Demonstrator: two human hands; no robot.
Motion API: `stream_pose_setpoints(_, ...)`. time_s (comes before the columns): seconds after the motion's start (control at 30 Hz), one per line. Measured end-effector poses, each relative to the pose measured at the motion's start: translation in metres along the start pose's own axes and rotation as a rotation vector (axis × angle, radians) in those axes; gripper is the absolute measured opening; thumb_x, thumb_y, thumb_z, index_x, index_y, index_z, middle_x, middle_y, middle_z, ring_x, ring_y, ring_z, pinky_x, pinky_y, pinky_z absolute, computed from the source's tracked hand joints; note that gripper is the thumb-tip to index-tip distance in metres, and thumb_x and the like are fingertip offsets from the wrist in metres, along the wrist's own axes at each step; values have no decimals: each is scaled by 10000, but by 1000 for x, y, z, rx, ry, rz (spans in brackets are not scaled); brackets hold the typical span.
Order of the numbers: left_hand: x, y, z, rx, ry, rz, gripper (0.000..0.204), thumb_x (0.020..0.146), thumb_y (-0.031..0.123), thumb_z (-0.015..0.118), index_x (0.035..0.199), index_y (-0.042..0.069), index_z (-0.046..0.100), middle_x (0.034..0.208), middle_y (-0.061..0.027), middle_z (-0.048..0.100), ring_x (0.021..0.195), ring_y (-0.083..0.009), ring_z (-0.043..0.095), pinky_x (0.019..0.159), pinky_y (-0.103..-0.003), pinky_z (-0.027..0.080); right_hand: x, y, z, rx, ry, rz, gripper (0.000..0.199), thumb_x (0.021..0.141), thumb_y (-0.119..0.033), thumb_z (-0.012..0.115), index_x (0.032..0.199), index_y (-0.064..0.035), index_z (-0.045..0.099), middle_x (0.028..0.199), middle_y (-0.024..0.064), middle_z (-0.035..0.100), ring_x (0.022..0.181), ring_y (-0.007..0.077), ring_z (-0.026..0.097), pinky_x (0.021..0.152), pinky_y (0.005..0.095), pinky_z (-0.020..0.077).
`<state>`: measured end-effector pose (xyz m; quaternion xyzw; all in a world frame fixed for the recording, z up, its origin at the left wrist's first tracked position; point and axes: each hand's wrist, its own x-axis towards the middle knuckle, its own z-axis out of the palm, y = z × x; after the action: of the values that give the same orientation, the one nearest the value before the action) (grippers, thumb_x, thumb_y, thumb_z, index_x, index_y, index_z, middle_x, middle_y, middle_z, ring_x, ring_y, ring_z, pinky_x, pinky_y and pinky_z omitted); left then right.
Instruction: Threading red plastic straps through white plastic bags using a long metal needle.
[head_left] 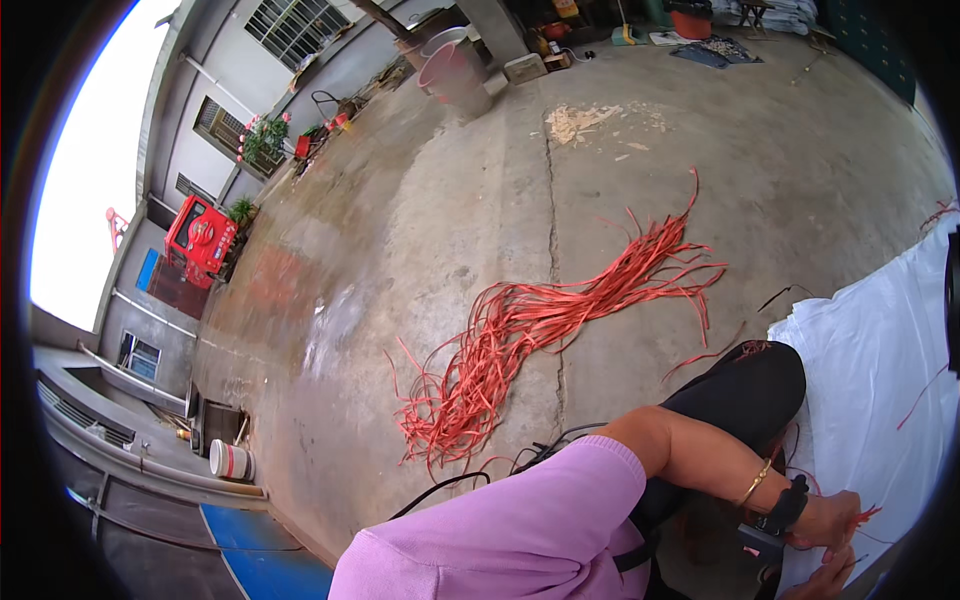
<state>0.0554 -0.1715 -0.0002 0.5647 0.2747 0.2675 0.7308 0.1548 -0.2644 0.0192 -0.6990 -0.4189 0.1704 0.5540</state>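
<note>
At the lower right, my left hand [828,520] is closed on a small bunch of red strips [866,517], whose ends stick out past the fingers. A gold bracelet and a black strap are on that wrist. Just below it my right hand [828,578] meets the left, its fingers bent together. What it grips is hidden, and the lower edge cuts it off. Both hands are over white woven sheeting [875,345] beside my black-clad knee [745,385]. A loose red strand lies on the sheeting.
A long tangled heap of red strips [530,325] lies on the cracked concrete floor [480,210]. Wood shavings [580,122] are scattered farther off. Pink tubs [452,78] stand at the back, a red vehicle [200,240] and white bucket [230,461] at left.
</note>
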Motion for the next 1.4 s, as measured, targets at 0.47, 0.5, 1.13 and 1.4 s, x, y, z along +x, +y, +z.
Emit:
stream_pose_setpoints(0.47, 18, -12, 5, 38, 0, -50, 72, 632, 6, 604, 627, -50, 560, 609, -144, 588, 595, -241, 584, 529, -333, 454, 1, -13, 10, -172, 65, -110, 322, 870, -249, 559, 736, 34, 637, 666, 114, 608, 613, 227, 565, 590, 337, 461)
stream_pose_setpoints(0.5, 19, -13, 5, 37, 4, -47, 72, 632, 6, 604, 627, -50, 560, 609, -144, 588, 595, -241, 584, 529, -333, 454, 1, -14, 10, -171, 62, -114, 322, 870, -249, 559, 736, 34, 637, 666, 114, 608, 613, 227, 565, 590, 337, 461)
stream_pose_setpoints(1.13, 8, 3, 3, -22, 74, -67, 76, 624, -41, 598, 559, -29, 563, 584, -114, 601, 590, -209, 601, 507, -321, 445, 1, -3, -10, -538, -46, -389, 196, 917, -132, 437, 915, -10, 591, 790, 117, 624, 700, 286, 600, 603, 374, 460)
stream_pose_setpoints(1.4, 27, -27, 18, 4, 191, 431, 86, 599, -29, 615, 577, -4, 536, 606, -160, 573, 597, -318, 563, 539, -358, 425, 7, 14, -18, -458, -91, -350, 151, 843, -24, 506, 936, 5, 621, 767, 120, 595, 663, 264, 575, 552, 355, 447)
